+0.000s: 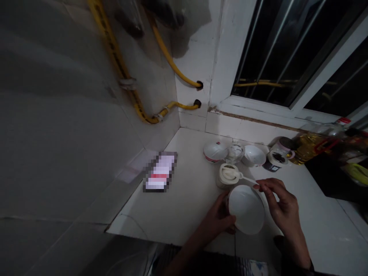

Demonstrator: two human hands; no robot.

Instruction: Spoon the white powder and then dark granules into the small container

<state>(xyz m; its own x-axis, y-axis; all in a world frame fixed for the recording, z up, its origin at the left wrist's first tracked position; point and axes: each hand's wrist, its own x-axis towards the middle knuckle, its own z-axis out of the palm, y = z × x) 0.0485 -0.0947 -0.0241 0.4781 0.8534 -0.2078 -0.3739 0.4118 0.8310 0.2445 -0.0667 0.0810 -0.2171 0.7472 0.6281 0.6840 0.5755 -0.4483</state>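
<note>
My left hand (220,218) grips a white bowl (246,210) by its left side, the bowl tilted so that its pale inside shows. Between the fingertips of my right hand (280,199) is the thin handle of a white spoon (247,179). The spoon's head lies over the mouth of a small whitish jar (225,180), just behind the bowl. Whether the spoon head carries anything I cannot tell in this dim light.
Behind the jar stand a patterned bowl (215,150), a crumpled clear plastic bag (235,152), another white bowl (254,156) and a dark-labelled jar (275,160). An oil bottle (306,147) is at the right. A lit phone (160,172) rests near the left wall, below yellow pipes (138,103).
</note>
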